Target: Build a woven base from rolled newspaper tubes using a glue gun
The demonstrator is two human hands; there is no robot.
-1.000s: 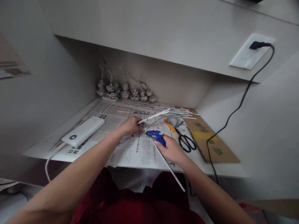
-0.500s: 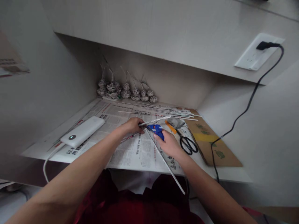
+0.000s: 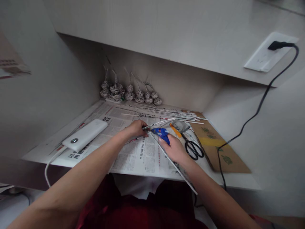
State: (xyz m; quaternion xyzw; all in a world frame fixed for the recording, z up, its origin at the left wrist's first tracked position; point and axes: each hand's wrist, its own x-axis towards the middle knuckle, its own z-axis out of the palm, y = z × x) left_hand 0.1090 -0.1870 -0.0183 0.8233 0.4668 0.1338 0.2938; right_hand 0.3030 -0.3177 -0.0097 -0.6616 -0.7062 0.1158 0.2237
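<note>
My left hand (image 3: 138,128) is closed on several crossed paper sticks, pinched between thumb and fingers where they meet. One long paper stick (image 3: 175,164) slants from there toward me, passing by my right wrist; another points right, toward the scissors. In my right hand (image 3: 175,147) is a blue glue gun (image 3: 161,133), its fingers wrapped round the handle. The gun's nozzle points left, close to the crossing of the sticks; whether it touches them I cannot tell. Black-handled scissors (image 3: 194,150) lie just right of my right hand, beside an orange strip (image 3: 175,130).
Newspaper (image 3: 133,159) covers the tabletop. A white power bank (image 3: 85,135) with a cable lies left. Several woven gourd shapes (image 3: 130,93) stand at the back wall. Loose paper sticks (image 3: 166,113) lie before them. Cardboard (image 3: 221,152) lies right, near a black cord (image 3: 257,111).
The glue gun and my right hand have shifted slightly right. The long paper stick's near end has swung right, toward my right forearm. The view has moved a little.
</note>
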